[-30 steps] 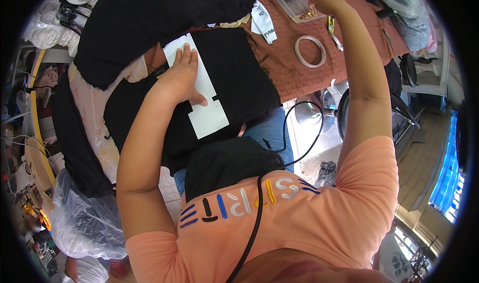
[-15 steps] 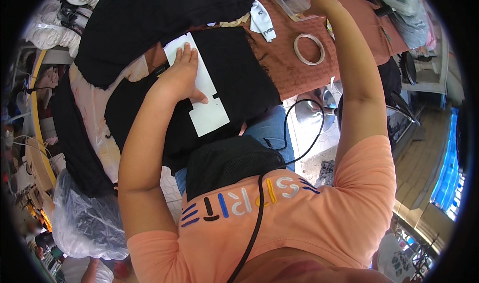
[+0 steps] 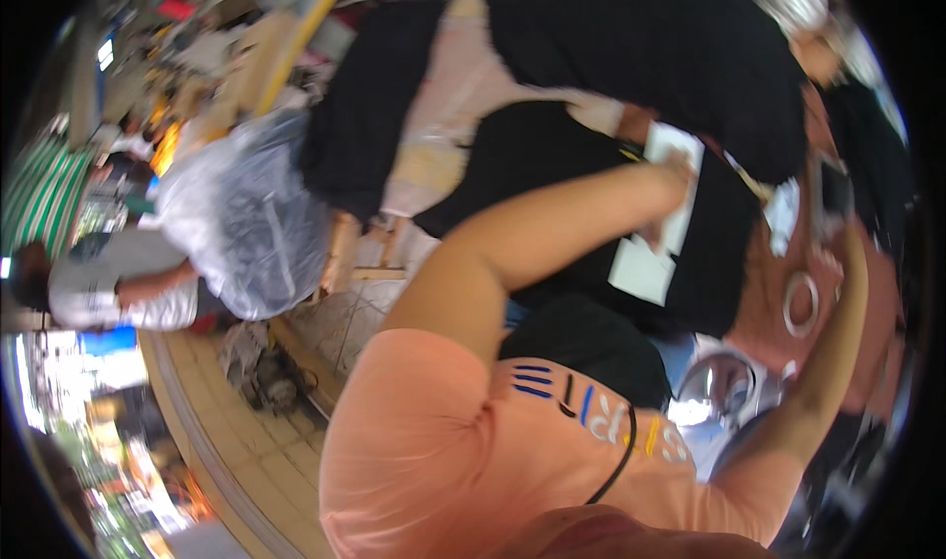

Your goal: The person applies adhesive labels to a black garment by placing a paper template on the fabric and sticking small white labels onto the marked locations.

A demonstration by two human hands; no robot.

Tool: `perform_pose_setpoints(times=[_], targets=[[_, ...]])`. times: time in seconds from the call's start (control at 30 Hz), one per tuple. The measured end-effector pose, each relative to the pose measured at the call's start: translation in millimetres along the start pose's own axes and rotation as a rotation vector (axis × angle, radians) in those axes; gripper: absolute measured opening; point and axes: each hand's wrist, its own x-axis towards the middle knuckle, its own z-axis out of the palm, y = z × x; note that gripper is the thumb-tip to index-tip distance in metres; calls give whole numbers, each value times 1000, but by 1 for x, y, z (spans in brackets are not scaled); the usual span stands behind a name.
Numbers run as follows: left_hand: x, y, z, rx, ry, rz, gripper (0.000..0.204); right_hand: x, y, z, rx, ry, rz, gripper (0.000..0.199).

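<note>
My left hand (image 3: 673,181) lies on a white notched card template (image 3: 645,271), pressing it onto black fabric (image 3: 714,263). Its fingers are blurred but look stretched out flat along the card. Farther right, my right hand (image 3: 840,244) is at the near end of a clear plastic box (image 3: 818,199) with something dark in it. Motion blur smears those fingers, so their grip does not show. A clear ring-shaped roll (image 3: 800,305) lies on the brown cloth close to my right forearm. Next to the box is a small white printed cloth piece (image 3: 783,214).
More black fabric (image 3: 641,37) spreads over the far side of the table. A large clear plastic bag (image 3: 256,204) bulges at the left. Beyond it sits another person (image 3: 108,281) in a light shirt. Brown cloth (image 3: 764,337) covers the table's right part.
The view has swung to the left, so the table now appears farther right and the floor and another person show at left. My left hand stays on the card; my right stays by the box.
</note>
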Motion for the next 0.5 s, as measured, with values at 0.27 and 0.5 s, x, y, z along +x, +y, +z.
perform_pose_setpoints(times=[0.27, 0.5], targets=[[-10, -2, 16, 7, 27, -12, 133, 4, -20, -17, -35, -308, 146, 19], [-15, -5, 24, -30, 0, -74, 135, -4, -62, -9, 15, -224, 19, 17]])
